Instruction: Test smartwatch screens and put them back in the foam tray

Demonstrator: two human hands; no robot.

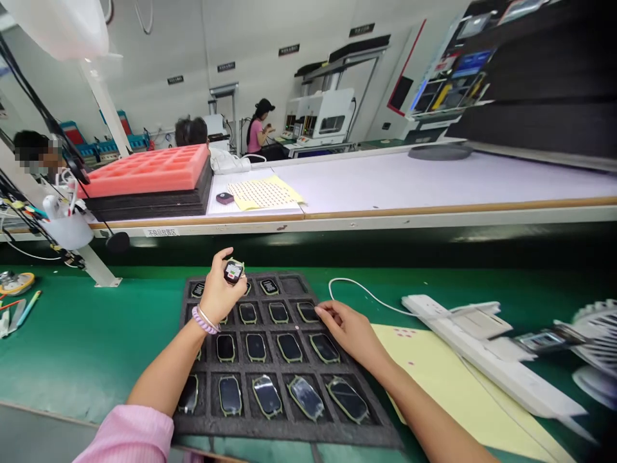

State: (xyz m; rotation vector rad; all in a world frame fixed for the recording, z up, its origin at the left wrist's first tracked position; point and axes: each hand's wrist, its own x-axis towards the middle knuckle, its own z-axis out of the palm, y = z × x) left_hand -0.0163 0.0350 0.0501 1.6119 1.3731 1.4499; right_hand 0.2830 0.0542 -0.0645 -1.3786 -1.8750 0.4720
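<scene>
My left hand [219, 292] is raised over the back of a black foam tray [289, 427] and pinches a small watch-like device [233, 271] with a lit screen between thumb and fingers. A bead bracelet circles that wrist. My right hand [348, 329] rests on the tray's right side, fingertips touching a device [308, 312] in the second row. The tray holds several dark devices with green-edged rims, each in its own pocket. One pocket at the back right corner [293, 284] shows no device.
A yellow sheet [448, 379] lies right of the tray, beside a white power strip [482, 347] and a small fan [598, 341]. Pens lie at far left [19, 312]. Pink and black foam trays [149, 173] sit stacked on the raised shelf. Other people work behind.
</scene>
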